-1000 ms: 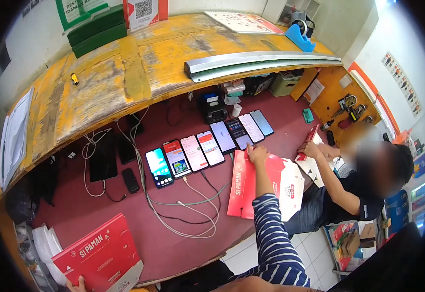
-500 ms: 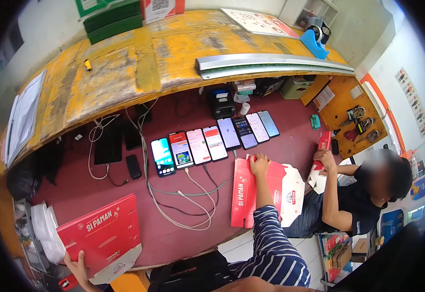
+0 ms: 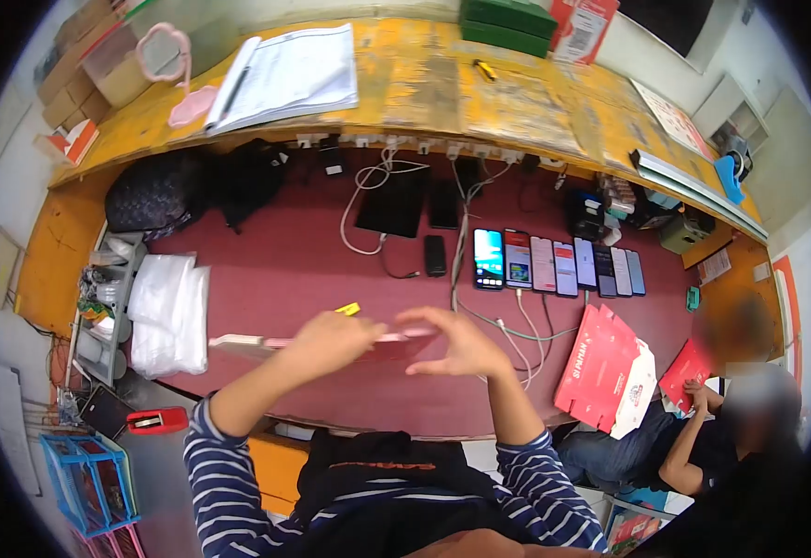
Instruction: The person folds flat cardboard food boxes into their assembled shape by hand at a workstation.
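Note:
Several flat red cardboard boxes (image 3: 266, 342) stand nearly edge-on before me, just over the maroon desk (image 3: 284, 395). My left hand (image 3: 336, 337) is closed over their upper edge near the middle. A small yellow object (image 3: 348, 309) shows just behind its knuckles. My right hand (image 3: 456, 342) curls round the right end of the boxes, fingers at the upper edge and thumb on the near side. To the right lies another flat red box (image 3: 596, 358) with "SI PAMAN" lettering and a white flap.
A row of lit phones (image 3: 542, 265) lies right of centre, with white cables (image 3: 512, 344) in front. Clear plastic bags (image 3: 168, 312) lie left, above a red stapler (image 3: 156, 420). At right, a seated person (image 3: 703, 446) holds a red box (image 3: 684, 377).
The view has swung left. My left hand has brought its red boxes from the left to the middle. My right hand has left the other flat box and joined it.

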A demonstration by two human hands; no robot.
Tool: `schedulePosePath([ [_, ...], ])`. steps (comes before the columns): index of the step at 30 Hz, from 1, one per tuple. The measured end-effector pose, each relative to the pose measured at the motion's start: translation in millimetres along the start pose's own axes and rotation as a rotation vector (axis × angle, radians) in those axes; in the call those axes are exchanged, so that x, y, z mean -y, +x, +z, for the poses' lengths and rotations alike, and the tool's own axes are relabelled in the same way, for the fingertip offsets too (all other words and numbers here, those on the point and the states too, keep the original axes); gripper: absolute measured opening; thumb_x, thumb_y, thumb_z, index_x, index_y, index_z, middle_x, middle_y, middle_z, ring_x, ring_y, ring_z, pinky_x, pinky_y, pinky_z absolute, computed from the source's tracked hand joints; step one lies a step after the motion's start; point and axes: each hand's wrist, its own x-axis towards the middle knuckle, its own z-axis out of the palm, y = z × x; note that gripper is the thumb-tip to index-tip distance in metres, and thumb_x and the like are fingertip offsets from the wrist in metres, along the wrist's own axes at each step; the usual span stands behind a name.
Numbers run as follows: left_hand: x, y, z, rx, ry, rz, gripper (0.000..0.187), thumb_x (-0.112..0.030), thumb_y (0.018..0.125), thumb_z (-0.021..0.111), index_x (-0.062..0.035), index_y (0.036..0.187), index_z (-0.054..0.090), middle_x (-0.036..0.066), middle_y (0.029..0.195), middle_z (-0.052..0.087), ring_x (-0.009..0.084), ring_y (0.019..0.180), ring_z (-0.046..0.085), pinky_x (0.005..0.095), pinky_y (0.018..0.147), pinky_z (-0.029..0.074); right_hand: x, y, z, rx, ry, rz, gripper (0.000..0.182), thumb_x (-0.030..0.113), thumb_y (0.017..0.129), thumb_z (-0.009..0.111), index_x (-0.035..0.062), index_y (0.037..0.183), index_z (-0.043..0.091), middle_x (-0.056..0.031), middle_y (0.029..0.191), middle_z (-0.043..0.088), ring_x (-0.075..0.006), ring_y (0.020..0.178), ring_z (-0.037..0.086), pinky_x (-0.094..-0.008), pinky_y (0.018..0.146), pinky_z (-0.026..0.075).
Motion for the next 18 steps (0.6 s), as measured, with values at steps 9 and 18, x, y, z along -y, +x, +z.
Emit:
schedulePosePath([
  [9,59,-62,-16,-0.323,-0.055,-0.041,0.044,-0.040,0.064,0.069,-0.0079,0.089,0.053,0.008,0.082,0.060,0.0255,0.078,0.059,0.0367,0.064,0.047,17,8,57,-0.143,-0.872,0.302,0.011,0.010,0.062,0.063,0.0106,0.073,0.063,-0.0056,0.067,0.062,-0.0236,0.064,0.059,-0.0366,0.070,0.039],
  [18,171,-125,80,-0.367,-1.009,-0.149,0.035,-0.015,0.060,0.076,-0.0020,0.087,0.058,0.008,0.084,0.063,0.0187,0.082,0.061,0.0317,0.073,0.048,38,45,90,-0.092,-1.231,0.324,0.023,0.018,0.062,0.070,0.0113,0.081,0.060,-0.0074,0.068,0.061,-0.0233,0.073,0.060,-0.0359,0.082,0.039],
])
